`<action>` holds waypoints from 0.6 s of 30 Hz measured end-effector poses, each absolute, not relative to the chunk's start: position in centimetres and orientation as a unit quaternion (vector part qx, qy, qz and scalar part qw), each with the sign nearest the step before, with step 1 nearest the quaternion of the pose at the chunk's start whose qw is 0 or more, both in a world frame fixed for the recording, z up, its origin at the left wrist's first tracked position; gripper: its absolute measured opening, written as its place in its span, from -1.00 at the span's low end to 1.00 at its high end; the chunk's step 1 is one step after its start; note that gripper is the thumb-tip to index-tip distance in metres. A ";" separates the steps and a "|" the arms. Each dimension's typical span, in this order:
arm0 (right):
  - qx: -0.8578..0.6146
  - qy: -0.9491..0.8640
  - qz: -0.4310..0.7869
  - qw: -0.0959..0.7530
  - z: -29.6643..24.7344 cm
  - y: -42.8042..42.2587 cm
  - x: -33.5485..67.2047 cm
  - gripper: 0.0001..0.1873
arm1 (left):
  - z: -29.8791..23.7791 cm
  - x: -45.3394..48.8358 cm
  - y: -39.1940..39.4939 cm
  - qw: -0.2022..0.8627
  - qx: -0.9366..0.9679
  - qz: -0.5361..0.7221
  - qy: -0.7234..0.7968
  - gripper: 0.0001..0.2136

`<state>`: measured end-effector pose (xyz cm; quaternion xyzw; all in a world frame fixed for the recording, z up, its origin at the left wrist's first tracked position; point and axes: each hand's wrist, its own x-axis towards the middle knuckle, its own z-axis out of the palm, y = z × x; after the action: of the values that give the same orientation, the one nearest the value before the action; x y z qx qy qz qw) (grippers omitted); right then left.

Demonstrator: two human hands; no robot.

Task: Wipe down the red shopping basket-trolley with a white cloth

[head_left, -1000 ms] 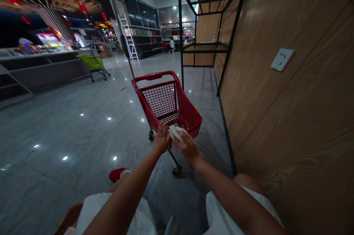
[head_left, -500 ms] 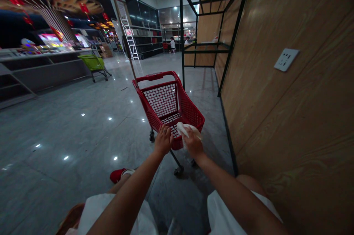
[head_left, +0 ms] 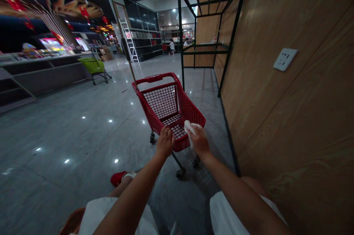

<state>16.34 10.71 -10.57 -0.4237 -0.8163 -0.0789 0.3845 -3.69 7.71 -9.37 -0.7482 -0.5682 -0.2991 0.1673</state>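
A red plastic shopping cart (head_left: 190, 109) with a grid basket stands on the floor in front of my knees. My left hand (head_left: 165, 142) is closed over the near left part of its rim. In my right hand (head_left: 199, 142) is a crumpled white cloth (head_left: 189, 126), pressed against the near right part of the rim. The fingers of my right hand are wrapped round the cloth and partly covered by it. Across the far end of the cart runs its handle (head_left: 156, 78).
A wood-panelled wall (head_left: 265, 117) with a white socket plate (head_left: 285, 59) rises close on my right. Beyond the cart stands a black metal frame (head_left: 181, 36). A green shopping cart (head_left: 94, 66) is by the counter at left. Two people (head_left: 172, 46) are far back.
My right hand has slid the cloth to the right along the cart's near rim. My left hand keeps its hold, and the cart stays almost in place.
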 end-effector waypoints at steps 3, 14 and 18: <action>-0.361 -0.844 -0.096 0.385 -11.1 8.1 13.2 -0.52 | -9.7 -4.1 7.7 0.172 -0.756 -0.292 -0.560 -0.74; -0.420 -0.807 -0.085 0.408 -11.0 11.4 17.8 -0.55 | -8.7 -4.6 6.9 0.162 -0.754 -0.291 -0.567 -0.82; -0.392 -0.827 -0.078 0.395 -11.2 8.6 15.0 -0.52 | -9.0 -4.3 7.0 0.162 -0.749 -0.295 -0.571 -0.79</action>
<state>14.95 8.62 -11.18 -0.3921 -0.8272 -0.0780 0.3949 -4.32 7.02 -8.98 -0.7489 -0.5711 -0.2945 0.1618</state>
